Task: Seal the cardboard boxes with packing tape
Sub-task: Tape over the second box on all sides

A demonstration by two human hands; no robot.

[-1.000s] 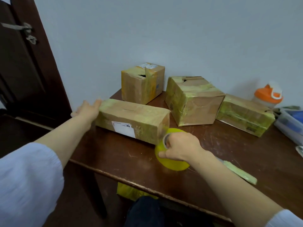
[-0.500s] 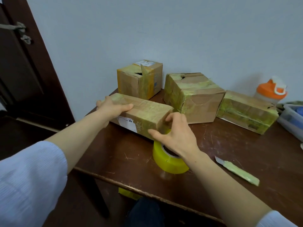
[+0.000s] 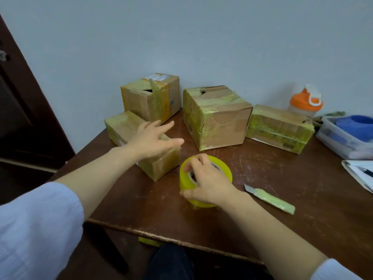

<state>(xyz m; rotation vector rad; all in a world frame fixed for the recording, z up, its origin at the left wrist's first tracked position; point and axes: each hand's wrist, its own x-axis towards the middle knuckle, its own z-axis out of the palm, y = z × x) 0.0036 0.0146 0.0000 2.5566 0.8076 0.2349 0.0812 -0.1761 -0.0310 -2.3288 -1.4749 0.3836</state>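
head view: the right hand (image 3: pixel 207 182) grips the yellow roll of packing tape (image 3: pixel 223 168) on the brown wooden table (image 3: pixel 282 219). just left lies the long tape-wrapped cardboard box (image 3: pixel 121 126), its long axis running away leftward; the left hand (image 3: pixel 153 138), fingers spread, hangs over its near half.

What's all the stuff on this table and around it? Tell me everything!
boxes: four, brown card with yellow-green tape; long box at front left, small box behind it, big box in the middle, flat box to its right.
tape roll: one, yellow, near the table's front.
knife: one, green handle, right of the tape roll.
bottle: one, orange lid, by the wall.
tub: one, clear, something blue inside, far right.
table: one, dark brown.
door: one, dark brown, at left.
left hand: fingers spread over the long box.
right hand: gripping the tape roll.
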